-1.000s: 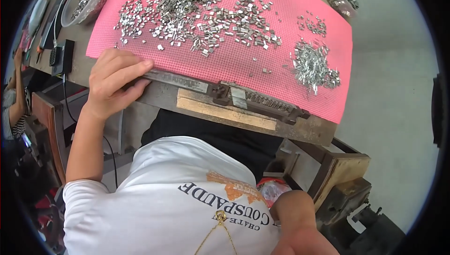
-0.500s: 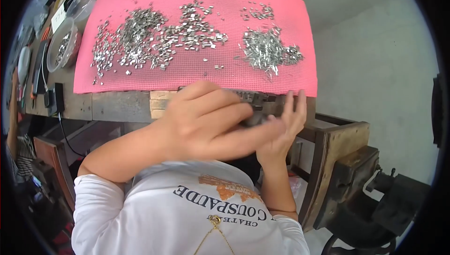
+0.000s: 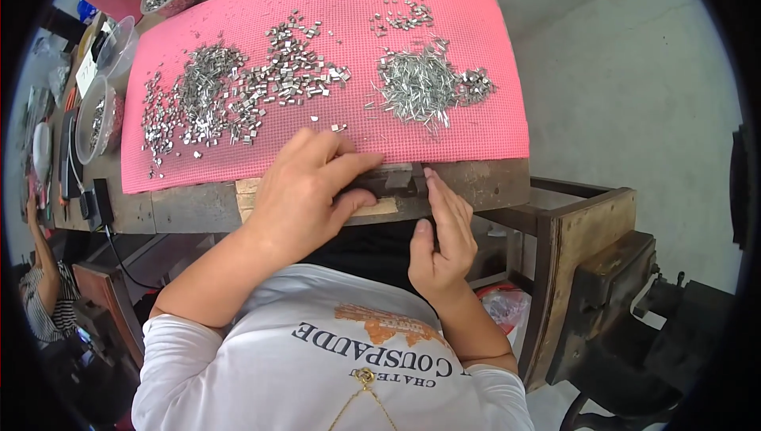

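While a dark metal fixture [image 3: 382, 181] is grasped between the left hand's [image 3: 301, 185] thumb and bent fingers at the near edge of the pink mat [image 3: 483, 139], the right hand [image 3: 445, 245] is held unclenched, fingers extended, at its right end; whether contact is made cannot be told. Upside-down dark lettering [image 3: 379, 352] and an orange emblem [image 3: 396, 323] are borne by the white shirt [image 3: 273, 367].

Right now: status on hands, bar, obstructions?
Left hand gripping bar. Right hand open at bar's right end. Bits on mat beyond, apart from bar.
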Demonstrator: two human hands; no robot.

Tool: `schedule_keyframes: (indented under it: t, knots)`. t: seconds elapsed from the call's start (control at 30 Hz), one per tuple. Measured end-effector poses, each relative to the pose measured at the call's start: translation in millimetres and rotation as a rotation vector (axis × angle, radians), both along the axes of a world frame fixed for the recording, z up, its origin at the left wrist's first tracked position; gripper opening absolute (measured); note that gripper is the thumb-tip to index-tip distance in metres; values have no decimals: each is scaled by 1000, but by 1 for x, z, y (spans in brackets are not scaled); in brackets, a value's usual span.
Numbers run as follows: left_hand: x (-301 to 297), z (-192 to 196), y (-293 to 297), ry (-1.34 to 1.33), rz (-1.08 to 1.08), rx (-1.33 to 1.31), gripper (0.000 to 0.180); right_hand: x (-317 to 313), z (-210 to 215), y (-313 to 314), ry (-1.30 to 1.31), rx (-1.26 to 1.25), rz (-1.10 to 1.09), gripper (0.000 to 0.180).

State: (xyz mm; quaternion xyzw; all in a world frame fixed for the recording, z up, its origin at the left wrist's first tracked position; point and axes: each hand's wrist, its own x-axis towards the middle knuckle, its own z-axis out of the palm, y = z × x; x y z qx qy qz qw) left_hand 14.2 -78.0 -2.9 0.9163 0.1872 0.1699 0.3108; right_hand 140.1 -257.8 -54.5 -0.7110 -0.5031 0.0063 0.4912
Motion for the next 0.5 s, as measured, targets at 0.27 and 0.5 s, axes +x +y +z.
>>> schedule_keyframes:
  t: [0.27, 0.5]
  knots:
    - [-9, -12, -16, -129, 32, 197, 41, -8, -2, 0, 56, 52, 22, 36]
    - [-2, 15, 18, -26, -79, -160, 32, 18, 16, 11, 89, 11, -55, 38]
